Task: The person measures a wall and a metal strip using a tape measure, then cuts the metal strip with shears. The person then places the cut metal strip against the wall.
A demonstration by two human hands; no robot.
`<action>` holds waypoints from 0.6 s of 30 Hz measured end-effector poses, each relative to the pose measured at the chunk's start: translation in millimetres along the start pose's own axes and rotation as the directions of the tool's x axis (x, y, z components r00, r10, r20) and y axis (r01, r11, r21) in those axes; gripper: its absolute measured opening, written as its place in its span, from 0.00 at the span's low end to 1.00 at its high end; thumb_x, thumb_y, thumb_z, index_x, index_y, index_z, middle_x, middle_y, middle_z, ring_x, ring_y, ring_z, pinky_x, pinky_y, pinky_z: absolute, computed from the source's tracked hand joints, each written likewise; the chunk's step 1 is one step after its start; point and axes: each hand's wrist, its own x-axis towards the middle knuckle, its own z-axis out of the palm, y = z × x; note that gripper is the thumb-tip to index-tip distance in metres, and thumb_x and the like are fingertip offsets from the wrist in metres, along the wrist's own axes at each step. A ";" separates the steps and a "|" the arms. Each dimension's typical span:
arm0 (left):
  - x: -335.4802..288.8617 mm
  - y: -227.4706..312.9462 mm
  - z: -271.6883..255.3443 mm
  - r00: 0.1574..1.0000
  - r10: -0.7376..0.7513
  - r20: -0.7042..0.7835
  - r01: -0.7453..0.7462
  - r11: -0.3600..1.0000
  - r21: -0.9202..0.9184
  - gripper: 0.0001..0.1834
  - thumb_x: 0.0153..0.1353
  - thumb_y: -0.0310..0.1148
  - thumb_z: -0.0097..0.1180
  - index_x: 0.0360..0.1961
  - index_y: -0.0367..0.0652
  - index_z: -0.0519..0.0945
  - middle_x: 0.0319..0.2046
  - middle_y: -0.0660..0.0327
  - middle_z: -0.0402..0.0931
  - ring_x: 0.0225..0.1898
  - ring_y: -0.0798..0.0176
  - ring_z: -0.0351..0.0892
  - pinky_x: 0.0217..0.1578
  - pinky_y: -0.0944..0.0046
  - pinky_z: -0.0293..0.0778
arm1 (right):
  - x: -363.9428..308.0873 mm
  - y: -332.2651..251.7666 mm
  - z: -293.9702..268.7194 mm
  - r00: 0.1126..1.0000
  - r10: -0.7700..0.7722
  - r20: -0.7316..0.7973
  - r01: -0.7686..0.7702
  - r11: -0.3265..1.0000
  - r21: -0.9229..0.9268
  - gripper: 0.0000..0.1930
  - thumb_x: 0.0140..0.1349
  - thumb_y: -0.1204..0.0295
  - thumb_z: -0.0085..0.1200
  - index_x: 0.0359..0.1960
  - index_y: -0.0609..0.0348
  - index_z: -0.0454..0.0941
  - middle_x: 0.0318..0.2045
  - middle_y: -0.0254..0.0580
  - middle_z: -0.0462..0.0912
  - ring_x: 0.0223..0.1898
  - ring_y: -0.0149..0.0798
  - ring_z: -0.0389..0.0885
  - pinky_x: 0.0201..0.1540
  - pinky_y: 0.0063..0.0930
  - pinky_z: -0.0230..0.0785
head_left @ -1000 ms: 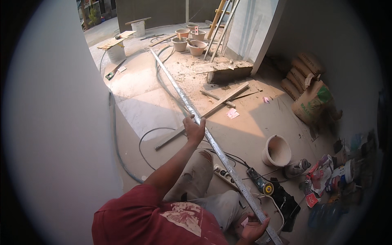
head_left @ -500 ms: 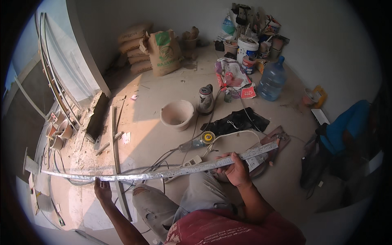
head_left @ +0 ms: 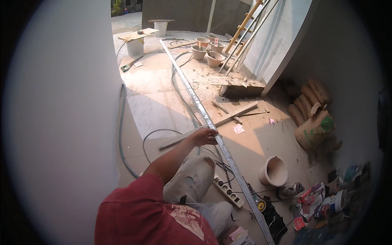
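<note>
A long, thin silvery metal strip [head_left: 192,90] runs slantwise from the sunlit doorway area at the top down to the lower edge. My left hand [head_left: 205,136] is closed around it near its middle, above my bent knee. The near end of the strip passes out of the picture at the bottom, and my right hand is out of view. Beneath and beside the strip lie a white power strip [head_left: 228,191] and an angle grinder with a yellow disc [head_left: 260,205], partly hidden by the metal. Wooden battens [head_left: 237,114] cross the floor beyond my hand.
A beige bucket [head_left: 273,170] stands to the right, with paper sacks [head_left: 314,128] stacked by the wall. Several mortar buckets [head_left: 215,59] and a ladder [head_left: 249,34] are farther off. Hoses and cables [head_left: 121,134] snake across the tiles. A white wall [head_left: 61,122] rises close on the left.
My view has swung left toward the doorway. My left hand still grips the metal strip, while my right hand, which held its other end, has left the picture.
</note>
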 end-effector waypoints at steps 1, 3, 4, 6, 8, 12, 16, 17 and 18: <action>-8.1 -11.3 16.7 0.999 -0.037 0.030 0.036 0.998 0.046 0.13 0.63 0.32 0.59 0.44 0.36 0.74 0.39 0.55 0.78 0.37 0.55 0.84 0.42 0.53 0.84 | 9.5 -20.3 -3.8 0.999 -0.032 -0.001 0.032 0.998 -0.046 0.22 0.64 0.63 0.57 0.53 0.68 0.73 0.42 0.59 0.81 0.41 0.60 0.80 0.44 0.52 0.74; -26.6 -36.9 64.2 0.999 0.031 0.043 -0.035 0.996 0.081 0.14 0.61 0.31 0.62 0.44 0.36 0.73 0.37 0.55 0.79 0.37 0.55 0.85 0.39 0.54 0.85 | 21.9 -60.2 -15.8 0.990 -0.136 -0.028 0.133 0.986 -0.096 0.22 0.63 0.64 0.58 0.53 0.68 0.73 0.42 0.59 0.81 0.40 0.60 0.80 0.43 0.51 0.74; -25.5 -56.3 81.7 0.999 0.052 0.004 -0.052 0.995 0.087 0.15 0.61 0.31 0.63 0.44 0.35 0.73 0.35 0.54 0.79 0.34 0.56 0.84 0.36 0.56 0.85 | 24.0 -84.0 -19.3 0.977 -0.211 -0.038 0.207 0.974 -0.092 0.22 0.63 0.64 0.58 0.52 0.68 0.73 0.41 0.59 0.81 0.40 0.60 0.80 0.43 0.51 0.74; -23.2 -100.2 122.4 0.997 0.051 -0.051 -0.045 0.992 0.115 0.17 0.60 0.32 0.64 0.44 0.33 0.73 0.34 0.53 0.79 0.30 0.58 0.83 0.32 0.59 0.84 | 8.0 -141.1 -19.9 0.924 -0.383 -0.014 0.383 0.924 0.011 0.22 0.62 0.64 0.59 0.52 0.68 0.73 0.41 0.59 0.81 0.40 0.60 0.80 0.43 0.50 0.74; -36.7 -146.3 158.9 0.999 -0.014 -0.045 0.023 0.980 0.199 0.18 0.60 0.34 0.65 0.43 0.33 0.74 0.34 0.52 0.79 0.28 0.62 0.82 0.29 0.63 0.82 | -52.4 -230.0 6.3 0.887 -0.461 0.010 0.425 0.827 0.368 0.21 0.62 0.62 0.59 0.50 0.65 0.75 0.38 0.54 0.82 0.38 0.56 0.81 0.41 0.48 0.74; -75.0 -229.1 199.1 0.988 0.092 0.126 -0.141 0.871 0.471 0.22 0.61 0.41 0.64 0.45 0.32 0.76 0.39 0.52 0.80 0.33 0.63 0.83 0.35 0.65 0.79 | -166.5 -362.0 -18.4 0.503 -0.822 0.266 0.543 0.540 0.643 0.22 0.71 0.60 0.48 0.51 0.71 0.75 0.45 0.64 0.80 0.48 0.61 0.78 0.52 0.46 0.68; -96.6 -206.9 204.7 0.877 -0.301 0.374 0.007 0.787 0.617 0.32 0.66 0.50 0.57 0.58 0.32 0.72 0.50 0.51 0.78 0.48 0.62 0.80 0.46 0.63 0.79 | -182.9 -368.6 -8.3 0.479 -0.722 0.500 0.599 0.685 0.415 0.24 0.68 0.52 0.49 0.31 0.64 0.81 0.27 0.56 0.82 0.31 0.59 0.82 0.36 0.49 0.71; -96.4 -192.8 193.0 0.837 -0.347 0.423 0.016 0.789 0.615 0.32 0.66 0.49 0.57 0.60 0.32 0.70 0.52 0.52 0.77 0.49 0.62 0.80 0.48 0.62 0.78 | -179.1 -363.0 -4.3 0.519 -0.713 0.472 0.600 0.697 0.393 0.25 0.67 0.51 0.50 0.27 0.64 0.80 0.24 0.56 0.81 0.28 0.59 0.80 0.33 0.50 0.69; -97.2 -173.8 175.5 0.831 -0.376 0.411 0.073 0.804 0.590 0.33 0.66 0.48 0.57 0.61 0.32 0.69 0.53 0.54 0.76 0.50 0.63 0.80 0.49 0.62 0.78 | -173.0 -351.5 4.4 0.552 -0.705 0.445 0.599 0.706 0.377 0.27 0.66 0.50 0.51 0.22 0.64 0.79 0.20 0.55 0.79 0.24 0.59 0.79 0.29 0.51 0.67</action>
